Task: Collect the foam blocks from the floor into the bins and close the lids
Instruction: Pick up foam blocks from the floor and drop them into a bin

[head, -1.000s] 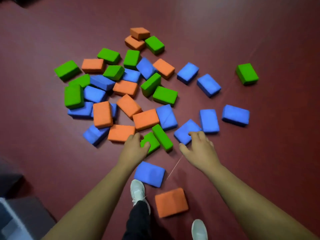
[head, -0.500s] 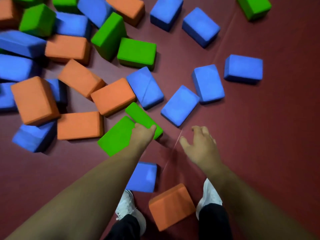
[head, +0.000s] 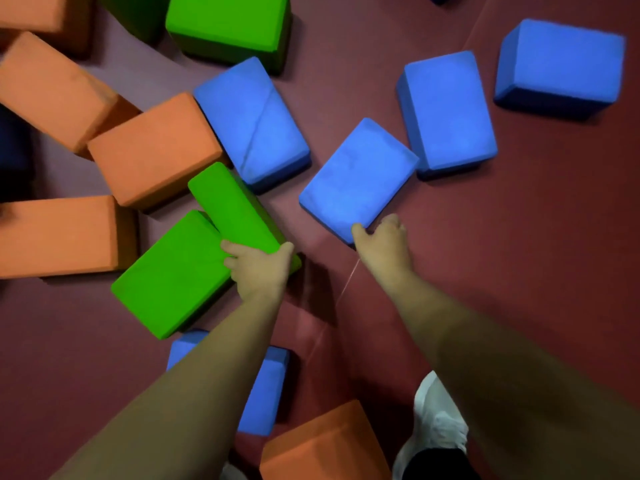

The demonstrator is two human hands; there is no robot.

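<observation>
- Foam blocks (head: 156,147) in orange, green and blue lay scattered over the dark red floor (head: 536,254).
- At far left, the low orange block (head: 62,237) was cut off by the frame edge. The corner orange block (head: 34,12) showed only in part. A dark blur at the edge between them could not be made out.
- The flat green block (head: 169,278) lay touching the narrow green block (head: 235,206), which stood on its long side.
- The left hand (head: 259,271) gripped the near end of the narrow green block, thumb on its right side and fingers on its left. The palm hid that end.
- The creased blue block (head: 252,119) lay just behind the narrow green one, its near corner covered by it.
- The half-hidden blue block (head: 270,386) lay under the left forearm.
- The near orange block (head: 318,441) was cut off by the bottom edge.
- The angled blue block (head: 358,178) lay mid-floor. The right hand (head: 382,244) pinched its near corner, thumb on the top face. The fingertips were hidden past the edge, and whether the corner was lifted could not be told.
- A white shoe (head: 440,420) was partly covered by the right forearm.
- The upright blue block (head: 446,112) and the far blue block (head: 561,64) sat well apart from both hands.
</observation>
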